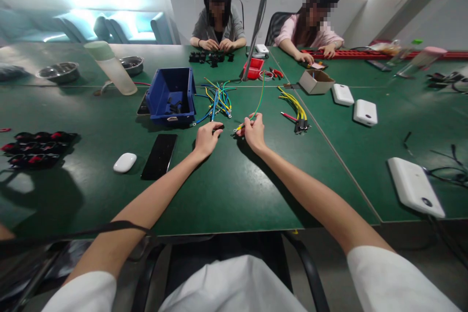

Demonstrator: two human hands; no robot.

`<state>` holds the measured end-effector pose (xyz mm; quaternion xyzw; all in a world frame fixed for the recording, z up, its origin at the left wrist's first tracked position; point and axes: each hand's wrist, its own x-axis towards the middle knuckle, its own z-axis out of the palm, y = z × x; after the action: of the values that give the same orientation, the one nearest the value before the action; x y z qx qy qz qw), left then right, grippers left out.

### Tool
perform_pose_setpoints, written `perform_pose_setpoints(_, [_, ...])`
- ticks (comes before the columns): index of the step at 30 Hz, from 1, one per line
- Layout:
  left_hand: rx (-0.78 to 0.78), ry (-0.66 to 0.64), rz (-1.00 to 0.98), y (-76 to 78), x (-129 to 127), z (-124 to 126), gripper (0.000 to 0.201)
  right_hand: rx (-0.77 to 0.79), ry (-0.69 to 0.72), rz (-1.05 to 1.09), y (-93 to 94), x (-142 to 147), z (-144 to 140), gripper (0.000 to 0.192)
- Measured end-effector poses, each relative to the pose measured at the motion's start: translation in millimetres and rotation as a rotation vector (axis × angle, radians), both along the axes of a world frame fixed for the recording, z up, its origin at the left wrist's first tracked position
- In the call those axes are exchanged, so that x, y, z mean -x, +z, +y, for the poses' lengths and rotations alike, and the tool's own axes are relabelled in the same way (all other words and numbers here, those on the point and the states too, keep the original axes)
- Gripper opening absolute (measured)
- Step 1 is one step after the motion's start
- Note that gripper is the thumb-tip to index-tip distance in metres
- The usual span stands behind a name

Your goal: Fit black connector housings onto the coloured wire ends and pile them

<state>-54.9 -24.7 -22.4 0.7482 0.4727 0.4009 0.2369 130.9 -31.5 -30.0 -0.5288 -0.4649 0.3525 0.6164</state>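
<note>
My right hand (255, 132) is closed on a green-and-yellow wire (261, 95). The wire's free length curves up and away, and a metal ring terminal shows at its near end, left of the fingers. My left hand (207, 139) pinches a small black piece (218, 128), partly hidden by the fingers. A gap separates the two hands. Just beyond the left hand lies a loose pile of blue, yellow and green wires (219, 95) with ring terminals. To the right rests a bundle of yellow wires (298, 107) with black ends, beside a red pen-like tool (288, 116).
A blue bin (155, 102) holding black pieces stands left of the wires. Nearer are a phone (159, 157) and a white case (125, 162). A bottle (115, 70), cardboard box (316, 82) and white devices (365, 112) surround the area. Two people work across the table.
</note>
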Motion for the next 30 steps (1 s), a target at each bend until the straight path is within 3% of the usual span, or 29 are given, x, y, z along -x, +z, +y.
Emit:
perform_pose_setpoints(8, [-0.050,-0.048,0.112,1.1,1.0,-1.7,0.018,-0.016,0.012,0.043,4.7,-0.2,-1.7,0.038])
perform_pose_setpoints(30, [-0.014,-0.060,0.103,3.8,1.3,-1.8,0.016,-0.002,0.112,0.054,7.2,2.5,-1.8,0.035])
